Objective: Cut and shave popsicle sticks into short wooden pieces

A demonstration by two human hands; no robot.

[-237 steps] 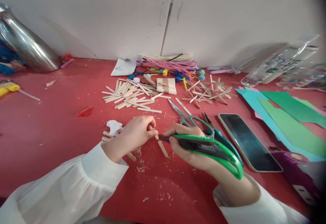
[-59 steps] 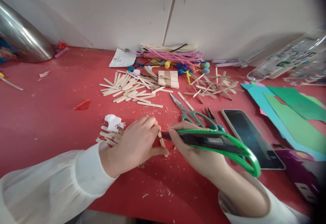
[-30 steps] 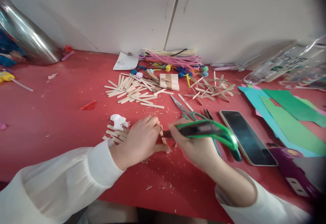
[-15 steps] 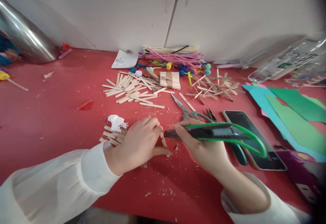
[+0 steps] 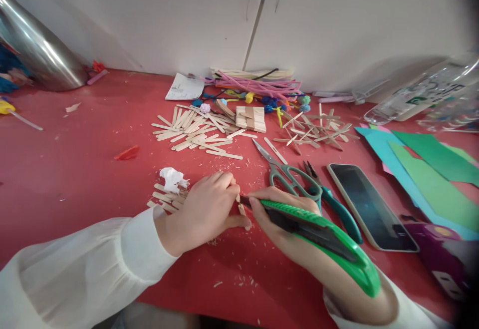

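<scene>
My left hand [image 5: 204, 209] pins a small wooden craft stick [image 5: 242, 210] against the red table [image 5: 75, 169], fingers pinched around its upper end and thumb at its lower end. My right hand [image 5: 279, 219] grips a green utility knife [image 5: 318, 234], whose blade tip touches the stick beside my left fingers. Wood shavings lie around the stick. A few cut stick pieces [image 5: 164, 199] and a crumpled white scrap [image 5: 170, 176] lie just left of my left hand.
Behind lie loose craft sticks [image 5: 194, 134], a stacked stick block [image 5: 251, 118], glued stick crosses [image 5: 314, 129], pipe cleaners [image 5: 258, 84], scissors [image 5: 279, 166], small teal pliers [image 5: 331, 201], a phone [image 5: 370, 206], coloured paper sheets [image 5: 422, 169] and a metal vessel [image 5: 33, 49].
The knife's handle has swung down toward my right forearm and the blade has come closer to the stick. My left hand stays pinning the stick in the same spot.
</scene>
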